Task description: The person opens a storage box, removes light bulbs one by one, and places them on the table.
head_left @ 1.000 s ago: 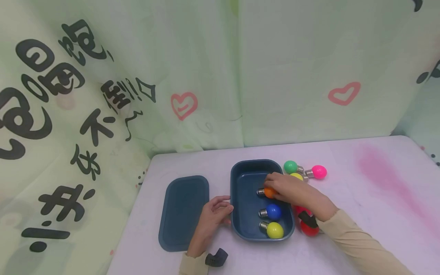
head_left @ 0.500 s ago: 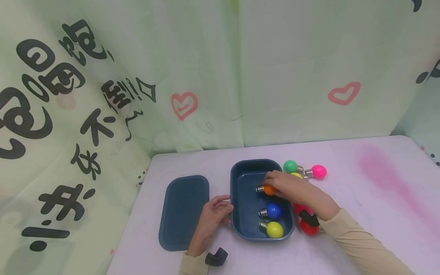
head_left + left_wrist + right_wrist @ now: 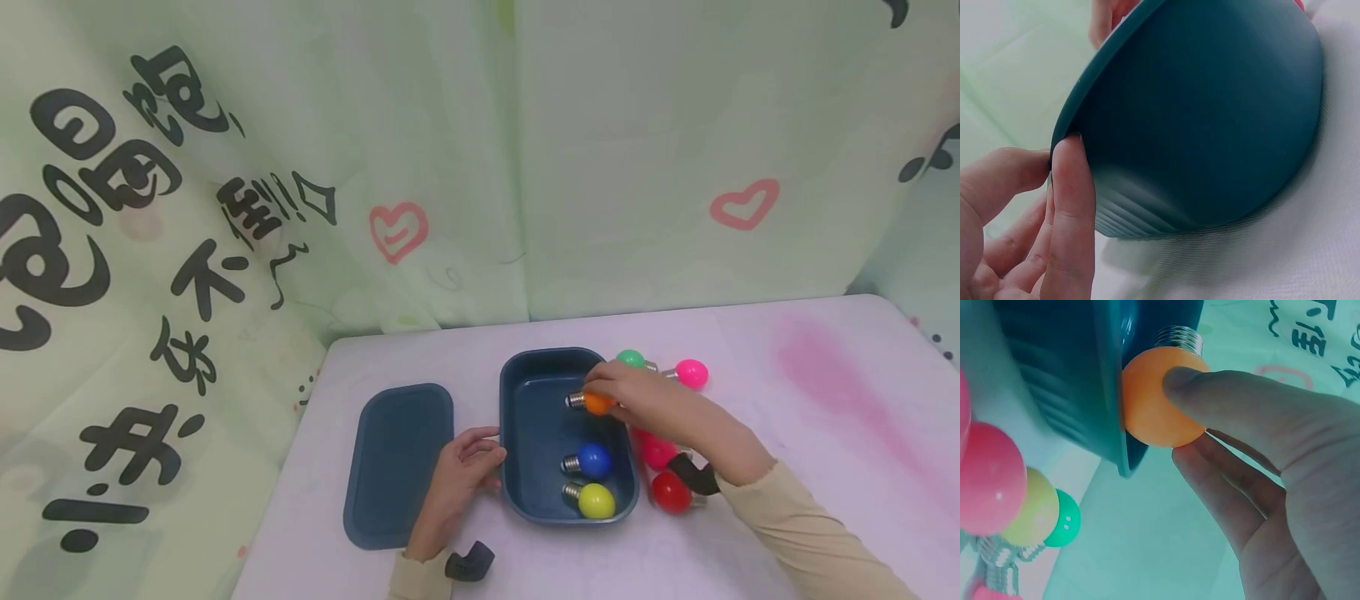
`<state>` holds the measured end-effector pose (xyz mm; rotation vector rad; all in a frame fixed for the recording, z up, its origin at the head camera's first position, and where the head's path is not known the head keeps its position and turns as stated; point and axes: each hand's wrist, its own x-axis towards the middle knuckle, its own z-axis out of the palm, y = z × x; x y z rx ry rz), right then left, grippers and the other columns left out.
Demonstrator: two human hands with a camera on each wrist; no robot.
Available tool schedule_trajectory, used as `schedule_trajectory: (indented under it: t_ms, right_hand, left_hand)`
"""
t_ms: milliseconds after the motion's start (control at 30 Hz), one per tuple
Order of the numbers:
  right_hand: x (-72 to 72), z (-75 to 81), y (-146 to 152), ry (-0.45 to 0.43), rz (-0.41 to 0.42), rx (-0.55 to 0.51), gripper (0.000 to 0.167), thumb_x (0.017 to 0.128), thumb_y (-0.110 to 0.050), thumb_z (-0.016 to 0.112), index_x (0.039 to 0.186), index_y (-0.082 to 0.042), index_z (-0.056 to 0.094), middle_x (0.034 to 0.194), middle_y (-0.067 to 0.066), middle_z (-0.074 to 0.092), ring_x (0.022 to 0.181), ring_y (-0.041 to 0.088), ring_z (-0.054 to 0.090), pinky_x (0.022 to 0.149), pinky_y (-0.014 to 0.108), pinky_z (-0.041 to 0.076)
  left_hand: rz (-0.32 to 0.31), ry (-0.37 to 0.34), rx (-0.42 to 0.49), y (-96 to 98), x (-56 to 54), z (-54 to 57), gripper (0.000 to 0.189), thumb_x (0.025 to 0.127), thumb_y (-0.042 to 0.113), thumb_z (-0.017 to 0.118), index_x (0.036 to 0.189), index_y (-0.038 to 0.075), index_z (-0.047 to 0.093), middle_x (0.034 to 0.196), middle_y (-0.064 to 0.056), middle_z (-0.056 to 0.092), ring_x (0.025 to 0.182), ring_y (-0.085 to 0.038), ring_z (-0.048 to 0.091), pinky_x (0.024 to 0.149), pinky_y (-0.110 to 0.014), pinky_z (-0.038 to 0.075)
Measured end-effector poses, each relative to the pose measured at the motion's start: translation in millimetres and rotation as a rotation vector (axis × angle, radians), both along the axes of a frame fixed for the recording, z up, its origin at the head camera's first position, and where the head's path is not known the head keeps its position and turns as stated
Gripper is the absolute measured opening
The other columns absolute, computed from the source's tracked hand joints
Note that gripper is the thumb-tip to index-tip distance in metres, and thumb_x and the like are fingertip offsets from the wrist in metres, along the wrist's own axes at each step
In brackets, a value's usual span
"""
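Note:
Between thumb and fingers, my right hand [image 3: 648, 396] pinches an orange light bulb [image 3: 1163, 400] by its globe. The bulb is at the right rim of a dark blue plastic box [image 3: 528, 492], its metal screw base pointing left over the inside. A blue bulb [image 3: 595, 461] and a yellow bulb [image 3: 597, 502] lie in the box's near right part. At the left side, my left hand [image 3: 465, 475] pinches the box rim; the left wrist view has a finger under the rim outside and the thumb against it.
Left of the box lies its flat dark lid [image 3: 397, 467]. Right of it are loose bulbs: green [image 3: 630, 358], pink [image 3: 692, 374], red [image 3: 671, 492] and a pinkish-red one [image 3: 658, 452]; a yellow bulb [image 3: 1034, 509] shows in the right wrist view. A patterned curtain [image 3: 600, 167] hangs behind.
My right hand has moved the orange bulb from inside the box up and to the right, toward the right rim. My left hand stays at the left rim. The view has shifted slightly.

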<state>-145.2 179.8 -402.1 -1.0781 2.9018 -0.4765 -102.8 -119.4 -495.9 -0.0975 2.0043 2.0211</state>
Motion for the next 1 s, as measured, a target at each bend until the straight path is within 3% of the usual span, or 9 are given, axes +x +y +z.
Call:
schedule_trajectory:
  t_ms: [433, 700, 1000]
  right_hand:
    - [2.0, 10.5, 18, 0.006, -0.017, -0.08, 0.045, 0.073, -0.006, 0.086, 0.115, -0.01, 0.07, 0.114, 0.008, 0.064, 0.106, 0.027, 0.062, 0.076, 0.034, 0.061]
    - [3.3, 13.8, 36, 0.006, -0.066, -0.043, 0.048, 0.073, -0.005, 0.086, 0.118, -0.008, 0.07, 0.12, 0.011, 0.063, 0.112, 0.033, 0.061, 0.082, 0.04, 0.06]
    - [4.7, 9.9, 56, 0.066, -0.066, -0.03, 0.045, 0.072, -0.002, 0.086, 0.115, -0.005, 0.07, 0.115, 0.011, 0.064, 0.105, 0.031, 0.063, 0.079, 0.04, 0.06]
  left_hand:
    - [0.013, -0.004, -0.011, -3.6, -0.1, 2.1, 0.043, 0.091, 0.022, 0.074, 0.128, 0.007, 0.061, 0.101, -0.006, 0.068, 0.082, -0.016, 0.064, 0.068, -0.027, 0.058]
    - [0.014, -0.011, -0.011, -3.0, -0.6, 0.1, 0.043, 0.09, 0.023, 0.075, 0.128, 0.007, 0.062, 0.102, -0.006, 0.067, 0.084, -0.017, 0.064, 0.068, -0.028, 0.058]
    - [0.006, -0.011, 0.006, -1.4, -0.9, 0.5, 0.043, 0.089, 0.02, 0.075, 0.128, 0.006, 0.062, 0.1, -0.005, 0.068, 0.086, -0.015, 0.063, 0.067, -0.027, 0.058]
